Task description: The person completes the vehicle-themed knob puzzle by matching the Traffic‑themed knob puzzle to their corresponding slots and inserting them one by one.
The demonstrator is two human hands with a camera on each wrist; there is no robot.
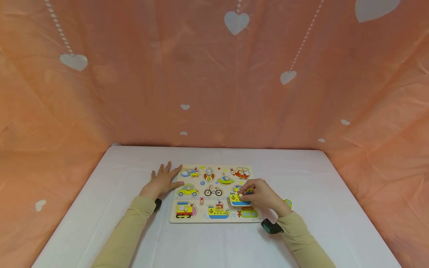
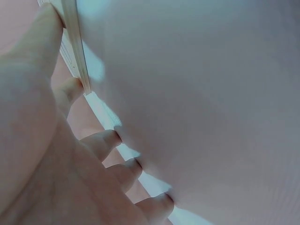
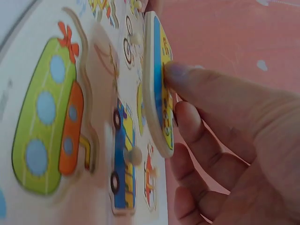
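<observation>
My right hand point(image 1: 264, 195) pinches a wooden ship puzzle piece point(image 1: 236, 199) between thumb and fingers. In the right wrist view the ship piece point(image 3: 157, 89) is raised off the puzzle board point(image 1: 214, 220), above the side with the bus piece point(image 3: 125, 159) and the submarine recess point(image 3: 47, 112). A printed ship recess point(image 1: 218, 211) lies to the left of the held piece in the head view. With fingers spread, my left hand point(image 1: 161, 185) touches the board's left edge; the left wrist view shows its thumb and index finger at the board's side.
Several knobbed pieces sit in the board, among them the car point(image 1: 187, 190), the train point(image 1: 185, 210) and the helicopter point(image 1: 240, 173). A green piece point(image 1: 288, 203), partly hidden, lies beyond my right wrist. White cloth point(image 1: 214, 245) covers the table; an orange curtain point(image 1: 214, 93) hangs behind.
</observation>
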